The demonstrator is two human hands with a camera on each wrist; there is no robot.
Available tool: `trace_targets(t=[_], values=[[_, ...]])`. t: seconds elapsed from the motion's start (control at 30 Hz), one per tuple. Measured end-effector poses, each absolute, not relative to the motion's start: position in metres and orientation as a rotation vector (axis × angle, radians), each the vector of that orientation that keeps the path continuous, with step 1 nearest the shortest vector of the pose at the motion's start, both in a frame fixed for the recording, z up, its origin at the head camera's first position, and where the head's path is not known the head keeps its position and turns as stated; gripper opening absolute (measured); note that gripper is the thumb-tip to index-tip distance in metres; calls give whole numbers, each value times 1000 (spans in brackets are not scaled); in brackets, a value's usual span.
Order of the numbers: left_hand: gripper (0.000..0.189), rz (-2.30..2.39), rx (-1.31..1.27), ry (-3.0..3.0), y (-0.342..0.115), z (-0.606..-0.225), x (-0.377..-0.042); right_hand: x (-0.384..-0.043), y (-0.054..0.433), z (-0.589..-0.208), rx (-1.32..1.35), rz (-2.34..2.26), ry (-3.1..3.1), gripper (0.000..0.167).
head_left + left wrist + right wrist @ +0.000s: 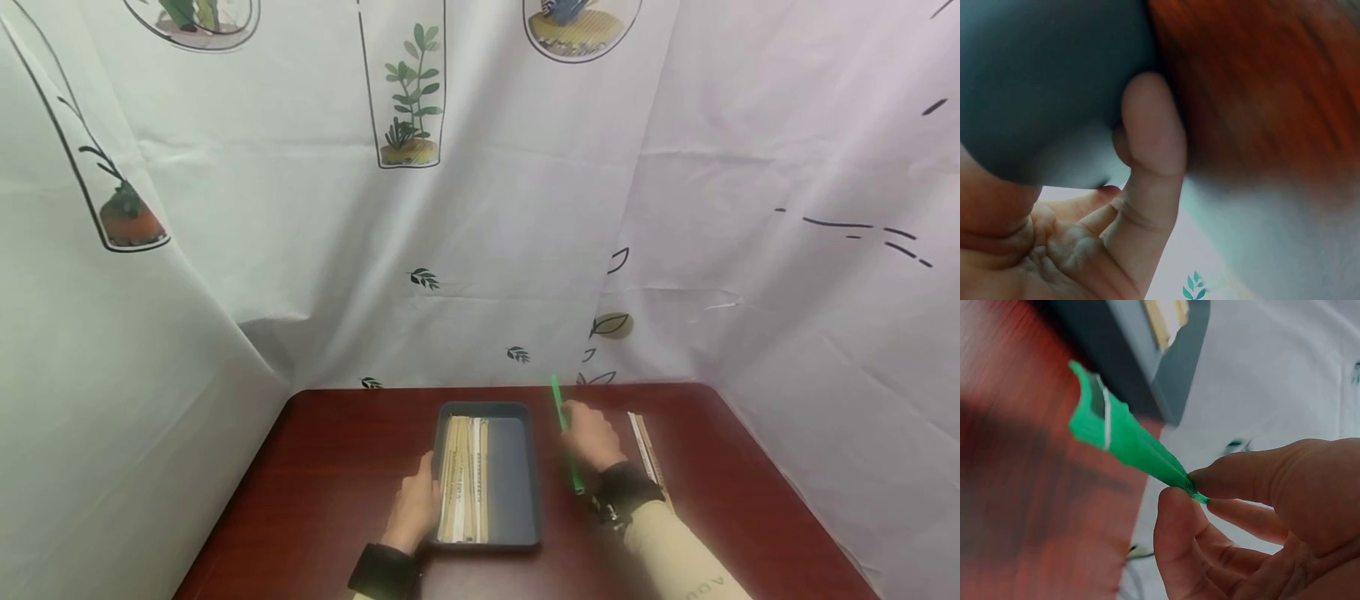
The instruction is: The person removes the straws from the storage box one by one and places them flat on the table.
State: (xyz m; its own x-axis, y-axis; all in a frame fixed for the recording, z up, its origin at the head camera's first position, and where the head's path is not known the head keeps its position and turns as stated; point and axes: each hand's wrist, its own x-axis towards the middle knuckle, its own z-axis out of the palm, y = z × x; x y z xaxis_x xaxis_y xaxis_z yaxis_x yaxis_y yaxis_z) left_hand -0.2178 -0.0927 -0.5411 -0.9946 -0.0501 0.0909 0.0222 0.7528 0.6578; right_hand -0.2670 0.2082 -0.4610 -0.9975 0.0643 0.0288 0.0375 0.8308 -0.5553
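Observation:
My left hand (415,504) grips the left side of a dark grey tray (512,483), its fingers bent round the tray's wall in the left wrist view. Long thin paper-wrapped sticks (465,479), tan and white with print, lie lengthwise in the tray's left half. To the right of the tray, my right hand (592,437) pinches a long narrow green wrapper (1125,440) between thumb and forefinger. The wrapper's near end gapes like a flattened tube in the right wrist view. It slants over the table, its far end near the back edge.
More thin wrapped sticks (647,454) lie on the dark red table (352,442), right of my right hand. A white printed cloth (480,225) hangs behind the table and along both sides.

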Motion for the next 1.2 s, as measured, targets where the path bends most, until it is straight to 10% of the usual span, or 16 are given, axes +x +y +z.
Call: trace_targets(t=[1.2], values=[[52, -1081, -3, -2816, -93, -540, -217, -244, 301, -531, -295, 661, -2980, 11]])
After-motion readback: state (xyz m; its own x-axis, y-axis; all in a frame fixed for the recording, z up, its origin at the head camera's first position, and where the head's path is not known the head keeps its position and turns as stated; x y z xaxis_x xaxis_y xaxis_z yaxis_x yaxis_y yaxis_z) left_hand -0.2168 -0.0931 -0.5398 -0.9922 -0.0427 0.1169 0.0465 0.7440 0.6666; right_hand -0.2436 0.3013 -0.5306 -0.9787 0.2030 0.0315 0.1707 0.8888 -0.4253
